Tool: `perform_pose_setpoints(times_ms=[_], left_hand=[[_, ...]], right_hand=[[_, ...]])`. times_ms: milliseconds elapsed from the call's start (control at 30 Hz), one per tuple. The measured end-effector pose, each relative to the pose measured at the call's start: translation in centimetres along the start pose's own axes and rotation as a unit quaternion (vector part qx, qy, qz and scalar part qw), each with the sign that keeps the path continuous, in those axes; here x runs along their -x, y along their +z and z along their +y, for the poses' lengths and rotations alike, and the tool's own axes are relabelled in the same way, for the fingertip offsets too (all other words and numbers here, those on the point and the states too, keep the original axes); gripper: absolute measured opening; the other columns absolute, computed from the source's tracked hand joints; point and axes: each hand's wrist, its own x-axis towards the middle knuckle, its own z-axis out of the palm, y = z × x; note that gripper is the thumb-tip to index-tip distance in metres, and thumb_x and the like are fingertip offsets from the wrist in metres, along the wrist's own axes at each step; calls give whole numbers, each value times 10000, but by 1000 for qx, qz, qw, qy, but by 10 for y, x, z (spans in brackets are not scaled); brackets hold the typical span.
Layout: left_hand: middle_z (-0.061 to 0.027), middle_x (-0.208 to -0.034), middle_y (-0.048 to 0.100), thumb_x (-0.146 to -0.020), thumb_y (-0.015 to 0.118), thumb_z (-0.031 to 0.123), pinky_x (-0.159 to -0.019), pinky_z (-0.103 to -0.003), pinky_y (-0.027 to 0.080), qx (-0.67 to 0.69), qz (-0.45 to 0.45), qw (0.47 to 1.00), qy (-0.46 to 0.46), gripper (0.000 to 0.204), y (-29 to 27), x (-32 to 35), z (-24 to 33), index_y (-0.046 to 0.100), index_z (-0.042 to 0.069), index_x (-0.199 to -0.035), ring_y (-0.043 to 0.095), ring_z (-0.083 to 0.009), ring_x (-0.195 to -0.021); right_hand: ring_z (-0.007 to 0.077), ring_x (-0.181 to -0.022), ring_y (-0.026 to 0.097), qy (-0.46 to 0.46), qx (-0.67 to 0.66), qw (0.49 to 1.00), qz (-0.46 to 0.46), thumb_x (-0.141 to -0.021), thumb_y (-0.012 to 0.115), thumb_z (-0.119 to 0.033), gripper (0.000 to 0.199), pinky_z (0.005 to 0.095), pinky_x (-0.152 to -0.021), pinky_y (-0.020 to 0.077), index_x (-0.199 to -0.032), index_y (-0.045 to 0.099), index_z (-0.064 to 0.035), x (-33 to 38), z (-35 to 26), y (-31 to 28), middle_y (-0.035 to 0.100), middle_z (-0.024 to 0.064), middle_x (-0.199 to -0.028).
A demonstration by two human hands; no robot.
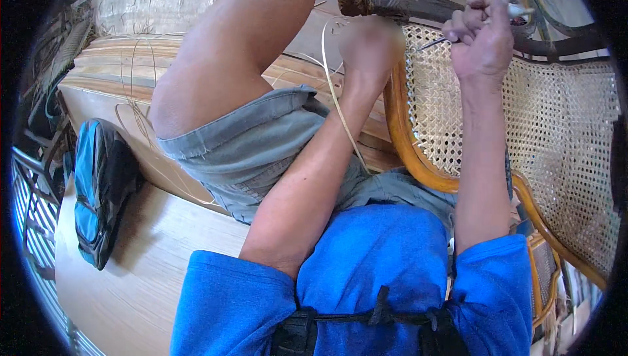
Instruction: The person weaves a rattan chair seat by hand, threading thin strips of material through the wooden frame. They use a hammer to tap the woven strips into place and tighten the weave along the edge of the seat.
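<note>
A cane-woven chair panel (445, 114) in a curved wooden frame (400, 137) leans across my lap to the right. My right hand (483, 38) is closed around an awl (432, 43); its thin metal spike points left over the weave, and a pale handle end sticks out past my fingers. At the frame's upper left edge is my left hand (371, 45), so blurred that its fingers cannot be made out. A pale cane strip (332, 91) loops beside this hand and runs down across my left forearm.
Dark curved chair parts (418, 8) lie beyond the panel. To the left are stacked wooden boards (111, 61) with loose thin strands, and a blue and black backpack (95, 192) on a pale round-edged surface (157, 258). My bare knee (190, 101) is raised left of the panel.
</note>
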Motion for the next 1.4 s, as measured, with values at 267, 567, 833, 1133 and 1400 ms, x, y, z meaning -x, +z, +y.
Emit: perform_pose_setpoints(times_ms=[267,567,833,1133,1400], left_hand=[[-81,-640,537,-879,517,255,-578,-314,414,20,-1,1000,2,348,1,3,5,586,-74,-791,458,-159,-586],[-65,-633,541,-880,526,244,-538,-304,399,19,-2,1000,1,328,0,1,3,595,-62,-788,448,-128,-577],[-68,-610,532,-890,523,228,-533,-313,397,3,8,1000,21,317,2,0,-1,601,-61,-789,440,-128,-572],[-244,-678,573,-870,511,257,-645,-417,440,24,7,1000,2,356,4,-2,-2,574,-75,-760,579,-358,-654],[-34,-660,536,-902,502,252,-553,-281,398,27,-4,1000,-13,330,0,3,5,593,-58,-832,459,-123,-605]], right_hand=[[88,-398,223,-3,62,998,-10,-882,487,-546,533,255,-403,244,-793,490,-21,-5,19,9,180,-58,-480],[86,-392,220,-13,73,997,-2,-895,480,-523,525,260,-387,244,-791,491,-8,-6,26,11,178,-60,-476],[86,-397,229,-27,73,997,-10,-891,490,-528,528,255,-387,239,-796,497,-8,-6,34,7,203,-52,-494],[120,-445,233,40,-78,984,156,-924,415,-510,453,296,-429,228,-769,430,-84,-13,41,-30,200,-29,-512],[123,-451,259,30,-176,973,149,-937,384,-498,445,300,-462,253,-773,454,-90,-16,27,-34,238,-28,-516]])
